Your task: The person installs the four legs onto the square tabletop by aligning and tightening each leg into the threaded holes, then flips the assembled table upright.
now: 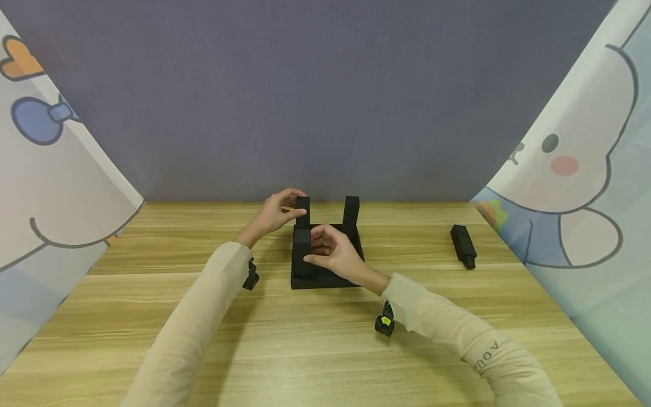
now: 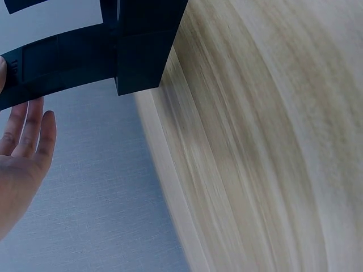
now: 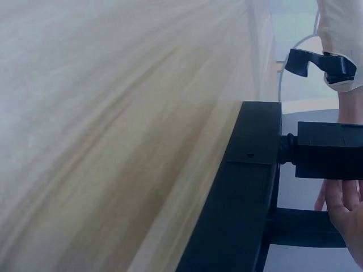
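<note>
The right sleeve (image 1: 495,350) seemed to read "AQUA". The right hand (image 1: 338,255) pinched the near-left leg (image 1: 302,251) at the black frame (image 1: 325,282)'s corner; the left hand (image 1: 277,212) pinched the far-left leg (image 1: 303,203).

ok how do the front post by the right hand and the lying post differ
The front post stands upright at the frame; the lying post is on its side, apart from it. The right hand holds the front post; no hand touches the lying post. Both are black and blocky with a narrow end.
</note>
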A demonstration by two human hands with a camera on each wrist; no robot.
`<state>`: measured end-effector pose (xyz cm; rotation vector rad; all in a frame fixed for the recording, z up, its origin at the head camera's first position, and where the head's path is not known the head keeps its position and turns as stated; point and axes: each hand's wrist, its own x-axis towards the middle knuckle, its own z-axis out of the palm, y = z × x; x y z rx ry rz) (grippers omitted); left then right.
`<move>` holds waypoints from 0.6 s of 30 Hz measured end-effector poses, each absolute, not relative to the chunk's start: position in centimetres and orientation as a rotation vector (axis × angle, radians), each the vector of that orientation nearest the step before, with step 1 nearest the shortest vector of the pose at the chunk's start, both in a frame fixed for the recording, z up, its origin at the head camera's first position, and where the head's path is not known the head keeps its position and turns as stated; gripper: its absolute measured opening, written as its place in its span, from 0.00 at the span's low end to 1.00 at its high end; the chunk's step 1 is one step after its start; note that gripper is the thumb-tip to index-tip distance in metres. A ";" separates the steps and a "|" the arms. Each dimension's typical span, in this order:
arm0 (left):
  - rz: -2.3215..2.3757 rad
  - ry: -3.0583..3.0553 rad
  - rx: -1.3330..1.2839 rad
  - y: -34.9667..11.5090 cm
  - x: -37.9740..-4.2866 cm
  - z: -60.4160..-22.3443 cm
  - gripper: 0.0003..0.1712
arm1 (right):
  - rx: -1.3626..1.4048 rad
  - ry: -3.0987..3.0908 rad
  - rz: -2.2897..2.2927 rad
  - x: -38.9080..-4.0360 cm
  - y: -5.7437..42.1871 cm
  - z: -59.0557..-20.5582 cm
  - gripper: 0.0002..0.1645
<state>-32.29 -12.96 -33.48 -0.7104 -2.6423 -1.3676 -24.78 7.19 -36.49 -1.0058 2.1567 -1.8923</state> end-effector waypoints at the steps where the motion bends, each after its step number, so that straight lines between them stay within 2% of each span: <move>1: -1.361 -2.644 -0.711 -13.0 -32.5 -33.7 0.23 | -1.004 2.164 -1.889 -24.8 7.2 -36.6 0.24; 18: -1.358 -2.650 -0.702 -13.1 -32.9 -34.0 0.23 | -1.032 2.237 -1.834 -23.3 6.9 -34.6 0.24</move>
